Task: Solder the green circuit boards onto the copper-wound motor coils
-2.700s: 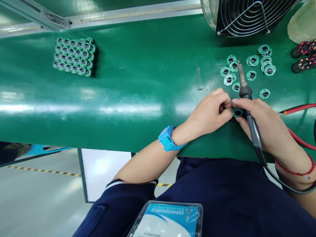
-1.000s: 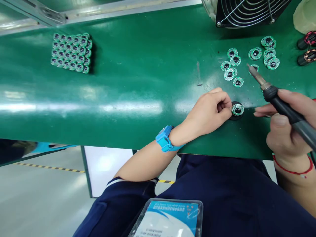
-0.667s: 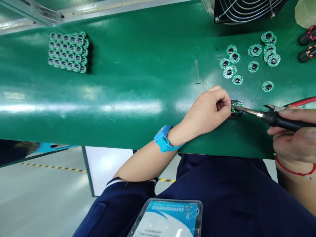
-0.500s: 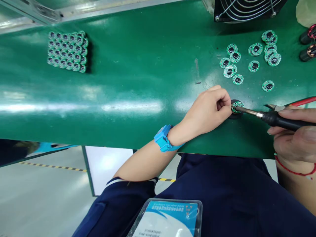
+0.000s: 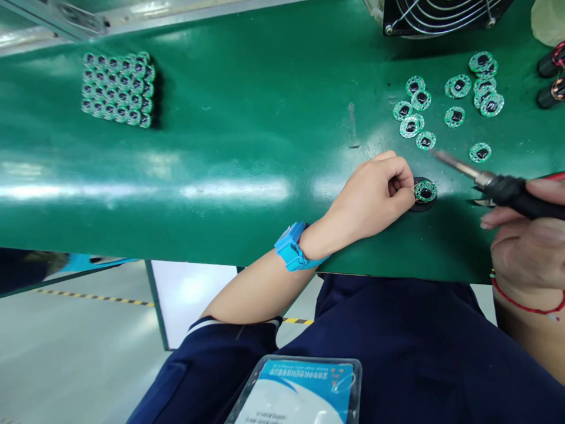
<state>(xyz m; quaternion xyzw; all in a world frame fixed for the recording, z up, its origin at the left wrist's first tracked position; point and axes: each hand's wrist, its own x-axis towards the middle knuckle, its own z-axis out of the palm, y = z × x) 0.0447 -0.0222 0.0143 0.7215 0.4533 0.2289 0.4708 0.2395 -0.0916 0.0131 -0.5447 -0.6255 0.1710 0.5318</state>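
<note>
My left hand point(image 5: 375, 191), with a blue strap on its wrist, is closed in a pinch at the left edge of a small round green circuit board point(image 5: 426, 191). What lies between its fingertips is too small to make out; a thin copper-coloured line shows beside them. The board rests on a black round base point(image 5: 422, 207) on the green table. My right hand point(image 5: 527, 241) is wrapped round the black handle of a soldering iron point(image 5: 507, 191). The iron's blurred tip points left, above and to the right of the board, apart from it.
Several loose round boards point(image 5: 454, 116) lie beyond my hands. Stacked boards point(image 5: 117, 88) form a block at the far left. A fan point(image 5: 445, 15) stands at the back. Cutters point(image 5: 483, 202) lie partly under the iron. Black cylinders point(image 5: 551, 94) with copper wire sit at the right edge.
The soldering iron's tip has lifted off the board and moved up and slightly right with my right hand. My left hand stays at the board's edge.
</note>
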